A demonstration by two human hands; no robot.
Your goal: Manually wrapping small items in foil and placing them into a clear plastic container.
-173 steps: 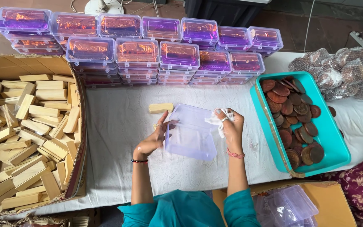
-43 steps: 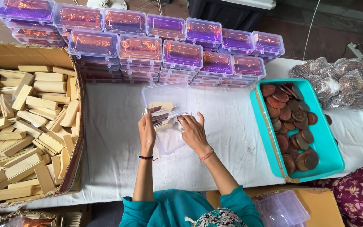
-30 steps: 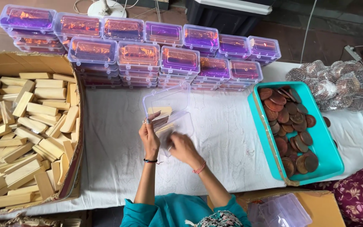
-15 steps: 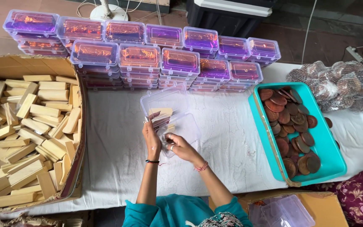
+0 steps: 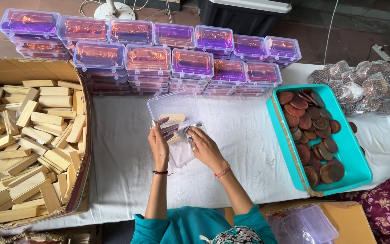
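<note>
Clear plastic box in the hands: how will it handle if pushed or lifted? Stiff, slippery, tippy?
The clear plastic box looks thin-walled, so probably light and a bit flexible. Its hinged lid stands open, so it may tip backward if pushed. Its smooth, glossy surface could be slippery; the left hand and right hand both steady it.

Both hands (image 5: 183, 142) hold an open clear box (image 5: 177, 122) containing a wooden block (image 5: 172, 119).

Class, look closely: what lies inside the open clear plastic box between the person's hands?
Inside the clear plastic box, a pale wooden block shows. The left hand and right hand cover the rest.
</note>
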